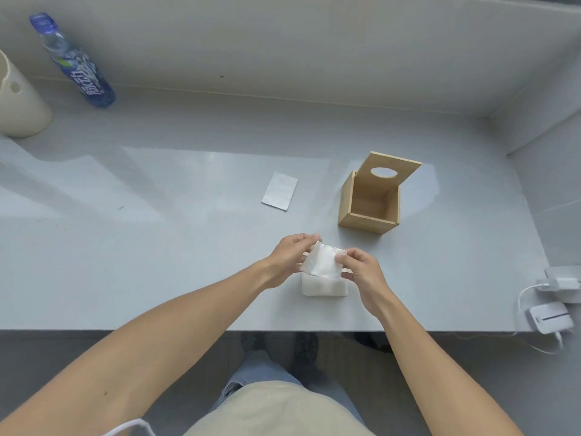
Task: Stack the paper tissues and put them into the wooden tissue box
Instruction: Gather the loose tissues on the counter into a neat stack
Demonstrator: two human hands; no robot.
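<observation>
Cream container (19, 102): cut off by left edge. Tissue stack (323, 286): top hidden under held tissue (323, 262). Bottle (74, 62) label: unreadable.

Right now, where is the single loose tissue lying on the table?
In the head view, the loose tissue lies flat on the table, left of the open wooden tissue box, beyond both hands.

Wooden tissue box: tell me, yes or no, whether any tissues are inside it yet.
No: the wooden tissue box stands open with its lid raised, and its inside shows only bare wood.
</observation>
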